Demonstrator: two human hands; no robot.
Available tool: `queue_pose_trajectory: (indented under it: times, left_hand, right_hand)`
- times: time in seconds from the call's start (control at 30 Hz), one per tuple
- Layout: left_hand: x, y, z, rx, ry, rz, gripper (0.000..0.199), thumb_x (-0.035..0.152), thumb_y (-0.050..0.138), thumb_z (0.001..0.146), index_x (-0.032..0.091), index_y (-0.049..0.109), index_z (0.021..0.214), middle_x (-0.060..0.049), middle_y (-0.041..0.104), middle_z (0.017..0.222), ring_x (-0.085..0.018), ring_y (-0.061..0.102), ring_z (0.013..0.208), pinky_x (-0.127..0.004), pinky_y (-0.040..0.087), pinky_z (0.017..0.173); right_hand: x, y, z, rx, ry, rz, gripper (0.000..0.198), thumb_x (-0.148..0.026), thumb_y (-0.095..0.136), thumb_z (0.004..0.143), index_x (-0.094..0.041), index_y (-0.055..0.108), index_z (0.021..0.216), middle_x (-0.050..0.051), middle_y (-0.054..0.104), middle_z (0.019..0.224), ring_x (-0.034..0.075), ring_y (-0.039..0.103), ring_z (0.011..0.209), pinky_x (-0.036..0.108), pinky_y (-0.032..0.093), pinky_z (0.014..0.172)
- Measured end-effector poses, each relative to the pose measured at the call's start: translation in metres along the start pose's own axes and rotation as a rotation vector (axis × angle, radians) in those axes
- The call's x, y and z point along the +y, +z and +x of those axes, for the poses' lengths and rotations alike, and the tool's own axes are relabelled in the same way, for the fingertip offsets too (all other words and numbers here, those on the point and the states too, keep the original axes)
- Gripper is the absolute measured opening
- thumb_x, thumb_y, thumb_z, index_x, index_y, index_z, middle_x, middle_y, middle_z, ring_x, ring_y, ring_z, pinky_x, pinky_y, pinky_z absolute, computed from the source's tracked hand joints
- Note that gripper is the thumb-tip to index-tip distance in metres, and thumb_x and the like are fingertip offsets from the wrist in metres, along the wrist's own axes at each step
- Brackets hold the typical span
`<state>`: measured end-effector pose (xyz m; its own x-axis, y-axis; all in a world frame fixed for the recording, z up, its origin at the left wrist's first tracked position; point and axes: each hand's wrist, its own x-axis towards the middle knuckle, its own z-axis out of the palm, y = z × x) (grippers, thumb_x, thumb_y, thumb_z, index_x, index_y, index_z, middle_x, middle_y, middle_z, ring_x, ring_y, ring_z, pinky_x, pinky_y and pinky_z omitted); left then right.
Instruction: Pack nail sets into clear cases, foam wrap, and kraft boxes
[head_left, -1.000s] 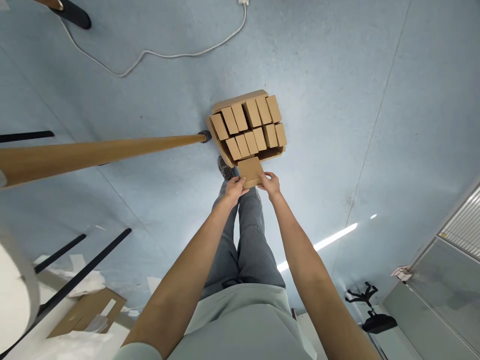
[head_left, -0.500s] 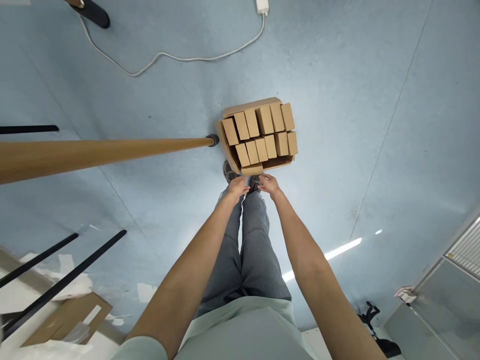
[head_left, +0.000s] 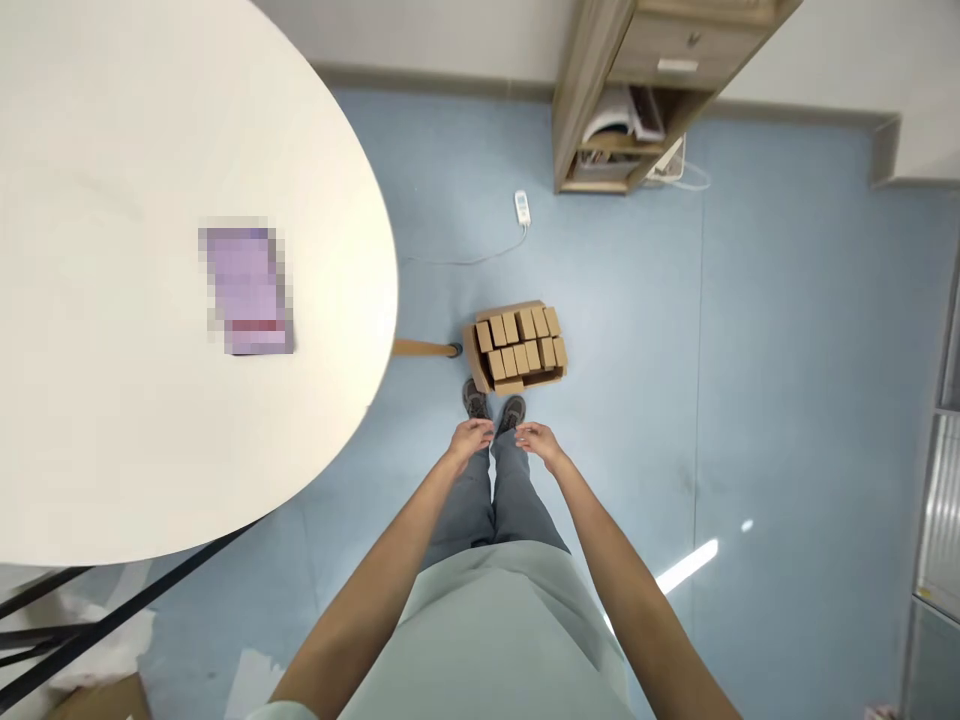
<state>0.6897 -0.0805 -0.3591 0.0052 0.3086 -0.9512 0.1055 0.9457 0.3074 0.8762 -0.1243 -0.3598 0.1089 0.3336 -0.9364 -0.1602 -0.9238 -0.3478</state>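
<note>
Hanging free and loosely spread, left hand (head_left: 471, 437) and right hand (head_left: 537, 440) face each other near the brown carton (head_left: 471, 352) packed with small boxes (head_left: 520, 358)

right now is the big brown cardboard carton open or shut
Open: the big brown cardboard carton shows rows of small brown cardboard boxes from above.

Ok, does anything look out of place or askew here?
Yes. In the open brown cardboard carton, one small brown cardboard box at the near edge sits crosswise to the others. On the round white tabletop, a purple rectangular item is pixelated, so I can't identify it.
</note>
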Motion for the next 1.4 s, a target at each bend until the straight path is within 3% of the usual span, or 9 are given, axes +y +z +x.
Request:
queue_pose_trajectory:
  times: [0.17,0.4,0.63,0.8,1.0,1.2,1.4]
  left_hand:
    - [0.025,-0.014,-0.081,-0.086,0.103,-0.086,0.044,0.05,0.093,0.066,0.018,0.074,0.088,-0.015,0.081,0.109,-0.025,0.077,0.097,-0.039,0.06,0.094]
    - [0.034,-0.04,-0.187,-0.155,0.292,-0.173,0.054,0.063,0.094,0.06,0.019,0.075,0.087,-0.015,0.079,0.117,-0.032,0.074,0.116,-0.045,0.054,0.107]
    - [0.031,-0.082,-0.282,-0.236,0.428,-0.242,0.054,0.069,0.09,0.065,0.021,0.072,0.082,-0.013,0.08,0.116,-0.034,0.07,0.124,-0.045,0.051,0.113]
    - [0.014,-0.144,-0.322,-0.253,0.534,-0.302,0.051,0.067,0.089,0.07,0.021,0.071,0.082,-0.012,0.08,0.113,-0.033,0.07,0.124,-0.045,0.049,0.115]
    - [-0.025,-0.25,-0.359,-0.179,0.682,-0.443,0.047,0.063,0.088,0.074,0.021,0.068,0.082,-0.013,0.078,0.117,-0.032,0.07,0.123,-0.047,0.051,0.113]
    - [-0.068,-0.344,-0.396,-0.056,0.773,-0.521,0.045,0.064,0.084,0.079,0.022,0.068,0.083,-0.011,0.078,0.114,-0.031,0.07,0.122,-0.047,0.051,0.113]
    - [-0.09,-0.409,-0.404,0.052,0.84,-0.619,0.043,0.063,0.079,0.084,0.023,0.066,0.088,-0.009,0.077,0.111,-0.029,0.07,0.121,-0.044,0.052,0.111]
  right_hand:
    - [-0.026,-0.001,-0.074,-0.067,-0.173,-0.009,0.023,-0.038,0.084,0.064,-0.022,0.072,0.075,0.002,0.076,0.075,0.02,0.073,0.073,0.031,0.054,0.072]
    - [-0.041,0.001,-0.144,-0.177,-0.423,-0.057,0.034,-0.051,0.086,0.063,-0.022,0.071,0.074,0.004,0.076,0.077,0.022,0.069,0.079,0.034,0.051,0.077]
    - [-0.062,0.039,-0.215,-0.213,-0.6,-0.106,0.056,-0.069,0.093,0.057,-0.022,0.068,0.076,0.011,0.08,0.092,0.028,0.074,0.092,0.041,0.055,0.089]
    - [-0.064,0.1,-0.274,-0.273,-0.749,-0.157,0.055,-0.07,0.092,0.063,-0.023,0.07,0.08,0.01,0.081,0.098,0.028,0.074,0.095,0.042,0.055,0.092]
    - [-0.045,0.201,-0.334,-0.372,-0.854,-0.213,0.044,-0.062,0.09,0.075,-0.024,0.069,0.083,0.009,0.079,0.096,0.028,0.073,0.097,0.042,0.056,0.092]
    - [-0.022,0.298,-0.37,-0.475,-0.843,-0.29,0.045,-0.064,0.088,0.077,-0.024,0.07,0.086,0.01,0.078,0.096,0.03,0.073,0.101,0.043,0.055,0.095]
    - [-0.014,0.377,-0.389,-0.582,-0.802,-0.387,0.042,-0.061,0.087,0.08,-0.025,0.068,0.088,0.008,0.077,0.094,0.028,0.073,0.1,0.042,0.055,0.095]
